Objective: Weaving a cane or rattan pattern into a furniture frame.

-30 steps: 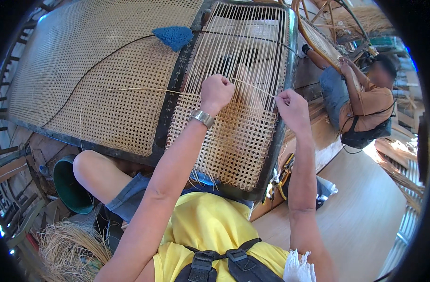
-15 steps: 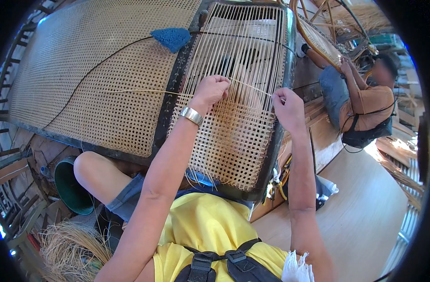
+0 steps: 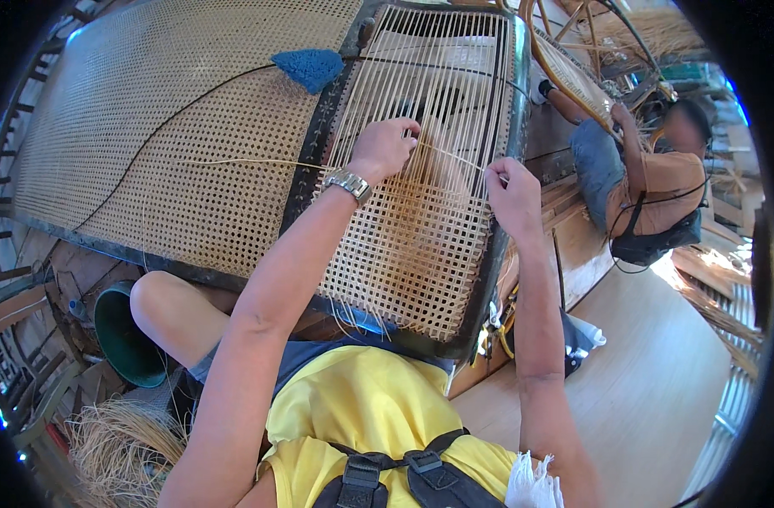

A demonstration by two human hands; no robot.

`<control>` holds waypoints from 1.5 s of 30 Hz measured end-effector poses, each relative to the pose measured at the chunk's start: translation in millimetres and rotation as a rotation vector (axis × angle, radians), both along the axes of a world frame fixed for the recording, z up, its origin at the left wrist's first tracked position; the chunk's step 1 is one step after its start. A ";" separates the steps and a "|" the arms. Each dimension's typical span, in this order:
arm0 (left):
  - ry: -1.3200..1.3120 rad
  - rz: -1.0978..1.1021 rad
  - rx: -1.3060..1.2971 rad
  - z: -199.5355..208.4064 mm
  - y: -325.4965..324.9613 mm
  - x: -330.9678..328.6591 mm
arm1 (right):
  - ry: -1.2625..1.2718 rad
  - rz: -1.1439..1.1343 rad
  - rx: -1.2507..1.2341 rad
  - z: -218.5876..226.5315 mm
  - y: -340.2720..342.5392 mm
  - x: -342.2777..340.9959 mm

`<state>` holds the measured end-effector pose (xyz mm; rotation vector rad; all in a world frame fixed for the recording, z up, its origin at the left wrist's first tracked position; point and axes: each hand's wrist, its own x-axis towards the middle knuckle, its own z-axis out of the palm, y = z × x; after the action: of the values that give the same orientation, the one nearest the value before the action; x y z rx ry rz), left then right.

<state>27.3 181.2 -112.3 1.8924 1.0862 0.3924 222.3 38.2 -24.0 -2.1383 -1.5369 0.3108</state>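
My left hand [image 3: 388, 149] is closed over the half-woven cane panel [image 3: 395, 262], fingertips pinched at a pale cane strand [image 3: 454, 157]. This strand slants across the upright canes to the panel's right edge, where my right hand [image 3: 514, 196] grips it between thumb and fingers. Open-holed weave fills the panel's near part; mostly lengthwise canes span its far part. Another thin length of cane [image 3: 260, 161] runs left from beneath my left wrist over the finished cane panel [image 3: 201, 144]. A dark wooden frame [image 3: 289, 229] divides the two panels.
A blue cloth [image 3: 309, 70] and a dark cord [image 3: 162, 135] lie on the finished panel. Pliers [image 3: 507, 334] are beside the frame's right corner. A green bucket [image 3: 129, 339] and loose cane [image 3: 124, 449] sit lower left. At right, another person [image 3: 658, 186] handles a curved frame.
My left hand has shifted slightly up and right, its wrist turning. My right hand has moved a little left. The strand stays stretched between them.
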 end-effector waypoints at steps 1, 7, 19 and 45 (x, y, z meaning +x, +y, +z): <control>-0.001 0.007 0.003 -3.5 2.4 -2.1 | -0.004 0.010 0.007 -0.1 1.5 -1.7; 0.073 -0.031 -0.117 -12.2 -0.7 -35.9 | 0.057 -0.047 -0.045 23.3 -18.6 4.2; 0.132 0.053 0.513 141.4 -31.9 -199.7 | -0.288 -0.187 -0.003 90.6 -38.3 47.1; -0.111 0.231 -0.030 -12.0 -36.4 -19.8 | -0.169 0.048 -0.042 -25.1 55.6 -72.7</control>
<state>7.5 144.9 -124.2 1.7031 1.2325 0.6009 149.7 93.7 -49.1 -2.2115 -1.6911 0.1833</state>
